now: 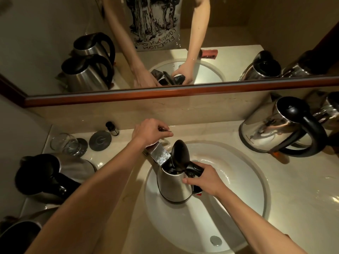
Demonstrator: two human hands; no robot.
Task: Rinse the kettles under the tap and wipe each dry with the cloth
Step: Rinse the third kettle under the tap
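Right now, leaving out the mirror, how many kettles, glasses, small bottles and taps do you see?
Kettles: 5, the far right one partly cut off
Glasses: 1
Bottles: 1
Taps: 1
Total: 8

A steel kettle (174,186) with its black lid (178,155) flipped open stands upright in the sink (238,208), mouth under the tap (159,153). Other steel kettles sit on the bench: one right (271,129), one left (53,173).
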